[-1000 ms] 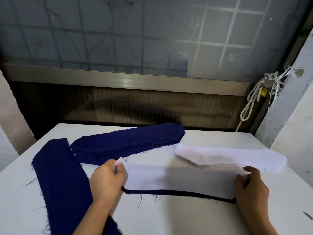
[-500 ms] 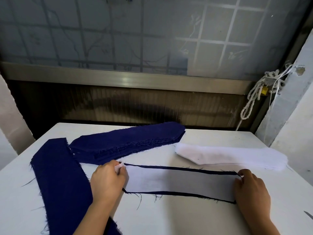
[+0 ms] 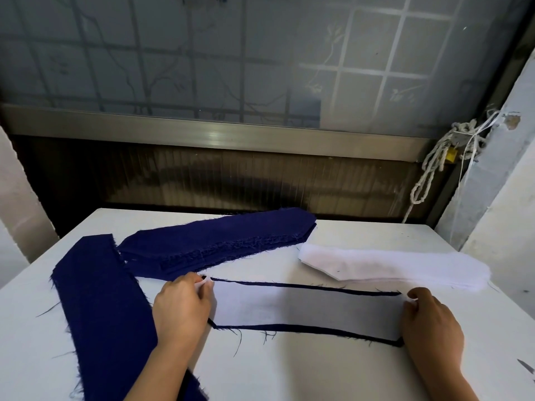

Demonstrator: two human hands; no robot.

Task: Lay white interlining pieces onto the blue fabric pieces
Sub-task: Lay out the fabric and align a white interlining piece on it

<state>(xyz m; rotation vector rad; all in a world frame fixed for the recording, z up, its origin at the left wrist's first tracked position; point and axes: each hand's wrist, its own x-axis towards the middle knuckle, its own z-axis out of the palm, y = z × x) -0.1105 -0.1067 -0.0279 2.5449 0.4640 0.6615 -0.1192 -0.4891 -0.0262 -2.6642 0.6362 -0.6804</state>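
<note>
While left hand (image 3: 181, 306) and right hand (image 3: 431, 319) pinch its ends, white interlining (image 3: 304, 309) covers blue fabric (image 3: 396, 342). Risk: uneven release skews alignment.

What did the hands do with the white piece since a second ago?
The left hand and right hand lowered the white piece flat onto the blue piece, whose far edge now shows. Both still pinch its ends. The blue pile, white pile and long blue strip stayed put.

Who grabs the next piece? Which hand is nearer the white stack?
Right. The right hand lies close beside the white stack; the left hand holds the strip's opposite end.
</note>
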